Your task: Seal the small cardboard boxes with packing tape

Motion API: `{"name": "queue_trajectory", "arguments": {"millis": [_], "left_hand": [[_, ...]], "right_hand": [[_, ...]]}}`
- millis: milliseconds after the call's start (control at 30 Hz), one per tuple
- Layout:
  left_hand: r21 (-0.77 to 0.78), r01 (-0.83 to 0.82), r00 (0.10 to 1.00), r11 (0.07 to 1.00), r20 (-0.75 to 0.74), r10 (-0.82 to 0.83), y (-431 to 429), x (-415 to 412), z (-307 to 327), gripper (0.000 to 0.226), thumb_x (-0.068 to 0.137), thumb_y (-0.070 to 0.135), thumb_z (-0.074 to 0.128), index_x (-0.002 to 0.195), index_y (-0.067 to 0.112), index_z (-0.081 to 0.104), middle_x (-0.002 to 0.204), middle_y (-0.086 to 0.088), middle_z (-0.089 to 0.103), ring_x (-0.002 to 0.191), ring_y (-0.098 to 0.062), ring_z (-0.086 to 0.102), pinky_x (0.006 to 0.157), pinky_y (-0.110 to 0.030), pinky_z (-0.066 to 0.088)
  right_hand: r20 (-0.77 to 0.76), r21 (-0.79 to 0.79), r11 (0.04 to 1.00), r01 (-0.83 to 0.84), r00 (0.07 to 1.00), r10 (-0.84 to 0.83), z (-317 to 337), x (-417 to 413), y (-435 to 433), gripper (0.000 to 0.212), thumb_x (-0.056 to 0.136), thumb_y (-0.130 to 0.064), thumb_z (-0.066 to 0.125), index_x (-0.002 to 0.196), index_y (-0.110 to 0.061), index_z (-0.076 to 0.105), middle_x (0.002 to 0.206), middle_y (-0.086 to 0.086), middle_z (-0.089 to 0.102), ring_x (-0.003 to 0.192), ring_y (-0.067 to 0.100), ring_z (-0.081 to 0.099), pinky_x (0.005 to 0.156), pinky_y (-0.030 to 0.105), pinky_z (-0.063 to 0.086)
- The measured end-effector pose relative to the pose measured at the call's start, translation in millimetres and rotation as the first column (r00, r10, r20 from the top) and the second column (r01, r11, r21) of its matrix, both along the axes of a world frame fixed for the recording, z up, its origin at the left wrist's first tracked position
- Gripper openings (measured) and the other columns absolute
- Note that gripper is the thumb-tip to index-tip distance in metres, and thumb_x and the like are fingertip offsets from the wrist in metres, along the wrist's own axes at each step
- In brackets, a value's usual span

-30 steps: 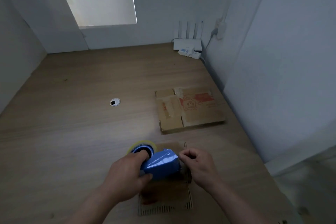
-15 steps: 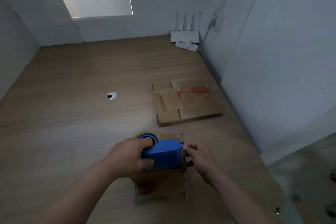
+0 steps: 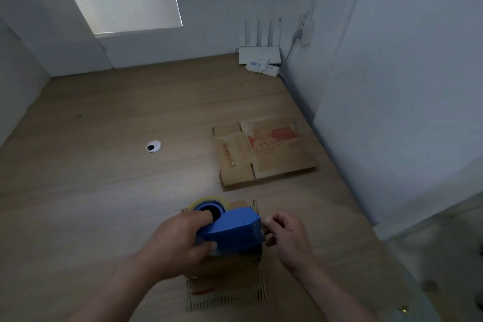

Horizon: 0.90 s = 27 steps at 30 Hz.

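Observation:
A blue tape dispenser (image 3: 232, 230) with a yellowish tape roll (image 3: 209, 202) is held over a small cardboard box (image 3: 224, 285) at the near edge of the wooden table (image 3: 104, 178). My left hand (image 3: 177, 240) grips the dispenser, one finger reaching into the roll's core. My right hand (image 3: 285, 235) pinches at the dispenser's right end, where the tape comes out; the tape itself is too thin to make out. Most of the box is hidden beneath the dispenser and my hands.
A flattened cardboard box (image 3: 264, 151) with a red cartoon print lies further back on the right. A round cable hole (image 3: 153, 146) sits mid-table. A white router (image 3: 260, 56) stands in the back corner. Walls close in on the right and at the back.
My right hand's fingers shifted a little to the right end of the dispenser. The dispenser and left hand stayed over the box; the camera view tilted slightly.

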<state>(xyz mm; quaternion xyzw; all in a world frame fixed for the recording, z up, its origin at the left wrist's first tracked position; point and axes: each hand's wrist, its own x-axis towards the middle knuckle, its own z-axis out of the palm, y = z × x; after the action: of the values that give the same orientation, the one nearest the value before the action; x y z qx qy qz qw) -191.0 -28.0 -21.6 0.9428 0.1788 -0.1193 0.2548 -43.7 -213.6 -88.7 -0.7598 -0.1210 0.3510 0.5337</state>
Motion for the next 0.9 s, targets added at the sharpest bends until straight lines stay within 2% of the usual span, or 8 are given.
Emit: {"name": "queue_trajectory", "arguments": {"millis": [133, 267, 400, 567, 667, 800, 900], "left_hand": [[-0.080, -0.092, 0.994, 0.993, 0.052, 0.096, 4, -12, 1, 0.019, 0.084, 0.037, 0.070, 0.080, 0.034, 0.051, 0.082, 0.014, 0.057, 0.076, -0.005, 0.053, 0.063, -0.021, 0.041], [-0.086, -0.109, 0.992, 0.990, 0.047, 0.113, 3, -20, 1, 0.024, 0.084, 0.033, 0.072, 0.077, 0.034, 0.050, 0.080, 0.013, 0.056, 0.074, -0.004, 0.053, 0.061, -0.018, 0.036], [-0.093, -0.096, 0.995, 0.991, 0.021, 0.098, 4, -18, -1, 0.022, 0.085, 0.034, 0.071, 0.079, 0.034, 0.050, 0.083, 0.014, 0.056, 0.075, -0.005, 0.053, 0.062, -0.018, 0.037], [-0.125, -0.066, 0.998, 0.990, 0.002, 0.067, 10, -16, -1, 0.017, 0.087, 0.034, 0.070, 0.081, 0.033, 0.053, 0.084, 0.014, 0.059, 0.075, -0.006, 0.055, 0.064, -0.019, 0.039], [-0.148, -0.042, 0.998, 0.988, 0.030, 0.047, 20, -13, 1, 0.014, 0.088, 0.036, 0.069, 0.084, 0.034, 0.056, 0.084, 0.012, 0.062, 0.075, -0.006, 0.058, 0.065, -0.021, 0.044], [-0.210, -0.028, 0.999, 0.977, 0.035, 0.037, 28, -12, 2, 0.010, 0.090, 0.034, 0.069, 0.088, 0.033, 0.059, 0.086, 0.009, 0.063, 0.076, -0.006, 0.059, 0.065, -0.021, 0.046], [-0.239, -0.014, 0.999, 0.971, 0.039, 0.024, 33, -9, 3, 0.010, 0.090, 0.031, 0.069, 0.087, 0.026, 0.061, 0.084, 0.005, 0.063, 0.075, -0.009, 0.059, 0.068, -0.027, 0.046]], "right_hand": [[-0.019, 0.043, 0.998, 0.043, 0.999, -0.042, 1, -19, 7, 0.022, 0.101, -0.017, 0.051, 0.081, -0.011, 0.058, 0.080, 0.004, 0.060, 0.067, 0.006, 0.056, 0.061, 0.021, 0.050], [-0.139, 0.013, 0.996, 0.085, 0.987, -0.082, -2, -32, 14, 0.022, 0.101, -0.019, 0.049, 0.084, -0.010, 0.059, 0.090, 0.006, 0.067, 0.085, 0.020, 0.064, 0.071, 0.031, 0.057], [-0.041, -0.085, 0.995, 0.057, 0.997, -0.061, 0, -30, 18, 0.020, 0.102, -0.023, 0.049, 0.088, -0.012, 0.059, 0.094, 0.005, 0.065, 0.086, 0.017, 0.064, 0.068, 0.026, 0.054], [0.040, -0.190, 0.981, 0.028, 0.999, -0.021, 1, -28, 23, 0.019, 0.103, -0.027, 0.047, 0.090, -0.017, 0.057, 0.095, 0.005, 0.063, 0.087, 0.020, 0.064, 0.079, 0.043, 0.060], [0.079, -0.193, 0.979, 0.059, 0.996, -0.044, 1, -31, 23, 0.020, 0.103, -0.027, 0.047, 0.089, -0.017, 0.058, 0.094, 0.006, 0.063, 0.086, 0.021, 0.064, 0.080, 0.045, 0.060], [0.035, -0.162, 0.982, 0.102, 0.995, -0.098, 1, -34, 23, 0.019, 0.102, -0.024, 0.047, 0.091, -0.014, 0.060, 0.096, 0.007, 0.064, 0.088, 0.022, 0.065, 0.081, 0.043, 0.060], [-0.004, -0.134, 0.984, 0.113, 0.993, -0.115, 2, -36, 21, 0.019, 0.102, -0.022, 0.048, 0.092, -0.013, 0.060, 0.097, 0.008, 0.065, 0.087, 0.022, 0.066, 0.075, 0.038, 0.061]]}}
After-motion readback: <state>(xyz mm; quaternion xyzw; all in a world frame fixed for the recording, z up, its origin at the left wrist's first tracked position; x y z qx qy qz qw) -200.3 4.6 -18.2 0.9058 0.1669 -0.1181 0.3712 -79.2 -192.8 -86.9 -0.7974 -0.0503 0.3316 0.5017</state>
